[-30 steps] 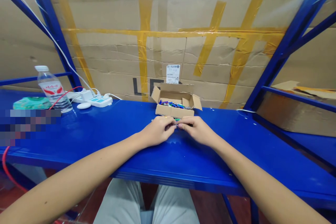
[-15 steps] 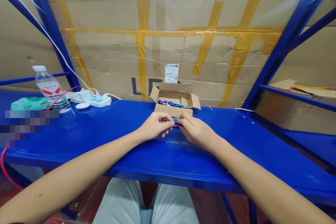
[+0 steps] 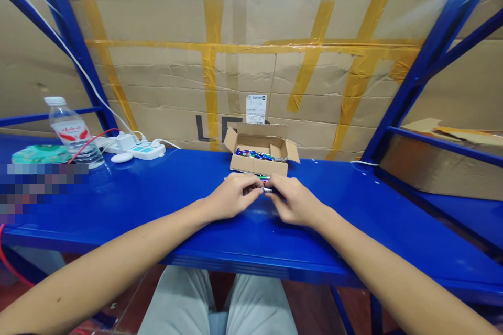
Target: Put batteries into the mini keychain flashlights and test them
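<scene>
A slim pen-like stick with a silvery section shows between my two hands, just above the blue tabletop. My left hand pinches its left end between thumb and fingers. At its other end, my right hand is closed around it in a pinch; fingers hide much of the stick. Directly behind the hands, several shiny coloured sticks lie on the table, partly covered by my fingers. Beyond them stands an open cardboard box, flaps spread, holding more blue, green and silver sticks.
On the left are a water bottle, a green soft pack, a white power strip and a red cable. Taped cardboard walls off the table's back. Blue posts rise at both sides, with another carton at the right.
Both hands have come slightly nearer to me. A silvery part of a stick now shows between the fingertips, where a blue-purple stick showed before.
</scene>
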Tool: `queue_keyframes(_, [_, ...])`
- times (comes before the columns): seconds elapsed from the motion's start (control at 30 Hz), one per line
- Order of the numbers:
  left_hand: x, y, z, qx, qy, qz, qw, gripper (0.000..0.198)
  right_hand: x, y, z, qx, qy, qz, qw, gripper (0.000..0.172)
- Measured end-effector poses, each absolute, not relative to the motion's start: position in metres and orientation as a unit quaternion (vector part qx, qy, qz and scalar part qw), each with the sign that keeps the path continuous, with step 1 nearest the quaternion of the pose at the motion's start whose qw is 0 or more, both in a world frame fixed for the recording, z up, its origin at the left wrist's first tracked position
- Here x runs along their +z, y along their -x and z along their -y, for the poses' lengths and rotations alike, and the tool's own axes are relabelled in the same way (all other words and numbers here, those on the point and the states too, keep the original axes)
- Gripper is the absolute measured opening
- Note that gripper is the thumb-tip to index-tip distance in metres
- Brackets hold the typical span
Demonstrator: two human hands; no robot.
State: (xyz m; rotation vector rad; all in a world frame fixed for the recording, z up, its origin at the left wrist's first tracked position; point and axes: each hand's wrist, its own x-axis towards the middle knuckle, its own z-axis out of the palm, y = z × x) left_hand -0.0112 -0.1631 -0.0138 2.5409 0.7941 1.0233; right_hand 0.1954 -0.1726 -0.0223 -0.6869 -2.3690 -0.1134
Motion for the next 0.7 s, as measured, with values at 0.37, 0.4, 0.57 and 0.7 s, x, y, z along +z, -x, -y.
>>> queue_keyframes(0.37, [-0.0207,0.0147,0.1587,0.328,-0.927,-0.174,-0.052,0.018,-0.0132,-0.191,0.173,0.17,0.341,0.856,0.35,0.013])
queue_keyframes(0.4, [-0.0205,0.0144,0.1587,0.328,-0.927,-0.169,-0.065,0.018,-0.013,-0.1905,0.1727,0.189,0.345,0.849,0.352,0.014])
queue_keyframes(0.57, [-0.0168,0.0141,0.1614,0.323,-0.927,-0.141,-0.125,0.02,-0.0127,-0.1907,0.1694,0.333,0.355,0.795,0.363,0.02])
queue_keyframes(0.7, [-0.0134,0.0146,0.1636,0.312,-0.928,-0.121,-0.164,0.021,-0.0128,-0.1929,0.1669,0.49,0.354,0.731,0.317,0.029])
